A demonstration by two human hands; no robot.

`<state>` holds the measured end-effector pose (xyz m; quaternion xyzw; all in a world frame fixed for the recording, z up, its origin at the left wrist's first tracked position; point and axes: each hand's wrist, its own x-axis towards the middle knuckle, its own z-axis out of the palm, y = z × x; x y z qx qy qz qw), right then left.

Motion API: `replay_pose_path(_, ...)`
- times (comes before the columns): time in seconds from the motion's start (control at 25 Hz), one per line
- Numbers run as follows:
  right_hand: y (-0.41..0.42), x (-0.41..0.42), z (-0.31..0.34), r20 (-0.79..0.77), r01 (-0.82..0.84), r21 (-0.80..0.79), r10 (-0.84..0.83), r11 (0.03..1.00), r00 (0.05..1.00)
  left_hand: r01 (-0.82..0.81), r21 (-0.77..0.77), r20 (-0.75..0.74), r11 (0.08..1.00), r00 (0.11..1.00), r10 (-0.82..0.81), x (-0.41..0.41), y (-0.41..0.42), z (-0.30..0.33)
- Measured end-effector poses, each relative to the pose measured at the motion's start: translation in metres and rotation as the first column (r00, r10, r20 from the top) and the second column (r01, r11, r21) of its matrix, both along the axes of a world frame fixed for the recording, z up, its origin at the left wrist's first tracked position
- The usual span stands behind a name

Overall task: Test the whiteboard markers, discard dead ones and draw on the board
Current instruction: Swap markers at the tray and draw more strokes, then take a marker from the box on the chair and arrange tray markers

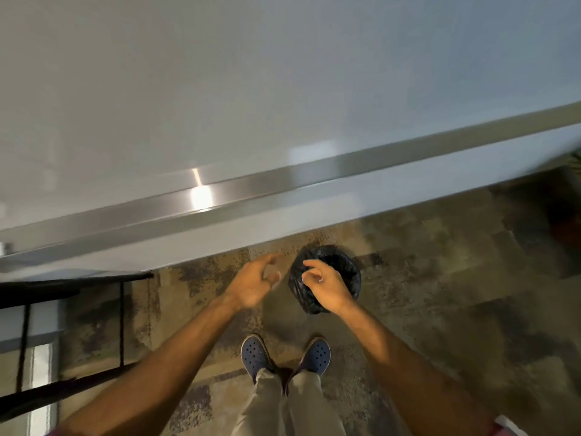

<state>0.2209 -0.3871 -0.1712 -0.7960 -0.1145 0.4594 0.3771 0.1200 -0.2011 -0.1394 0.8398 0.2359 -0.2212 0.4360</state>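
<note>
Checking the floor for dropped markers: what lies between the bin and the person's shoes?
In the head view, only bare patterned carpet shows between the black-lined bin and the blue shoes; no marker is visible there.

The bin [325, 278], lined with a black bag, is partly hidden: the right hand [327, 286] covers its middle, so its contents cannot be seen. Just left of the bin, the left hand [256, 283] is motion-blurred, and a pale smear at its fingertips may be a marker. Far left of the bin, a black frame [72, 328] runs off the edge.
</note>
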Motion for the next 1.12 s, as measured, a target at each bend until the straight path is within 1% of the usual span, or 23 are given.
replay_pose_path(0.2, 0.029, -0.028, 0.092, 0.099, -0.113, 0.094, 0.103, 0.989, 0.99, -0.152, 0.042, 0.134, 0.987, 0.98, 0.145, -0.042, 0.01, 0.093)
replay_pose_path(0.32, 0.053, -0.044, 0.139, 0.131, -0.194, 0.137, 0.176, 0.971, 0.976, -0.255, 0.046, 0.238, 0.966, 0.942, 0.237, -0.07, 0.021, 0.137)
replay_pose_path(0.52, 0.107, -0.085, 0.201, 0.171, -0.338, 0.171, 0.31, 0.926, 0.935, -0.396, 0.095, 0.337, 0.913, 0.876, 0.345, -0.13, 0.055, 0.179)
replay_pose_path(0.68, 0.164, -0.134, 0.224, 0.191, -0.447, 0.2, 0.413, 0.872, 0.891, -0.482, 0.12, 0.37, 0.868, 0.833, 0.411, -0.19, 0.092, 0.197)
replay_pose_path(0.84, 0.228, -0.191, 0.231, 0.205, -0.53, 0.208, 0.493, 0.822, 0.845, -0.545, 0.123, 0.4, 0.829, 0.792, 0.461, -0.257, 0.132, 0.208)
replay_pose_path(1.04, 0.313, -0.271, 0.236, 0.213, -0.672, 0.197, 0.638, 0.714, 0.74, -0.638, 0.128, 0.392, 0.759, 0.735, 0.553, -0.358, 0.192, 0.216)
replay_pose_path(1.12, 0.344, -0.303, 0.239, 0.22, -0.723, 0.188, 0.689, 0.664, 0.69, -0.695, 0.132, 0.389, 0.707, 0.692, 0.607, -0.4, 0.215, 0.219)
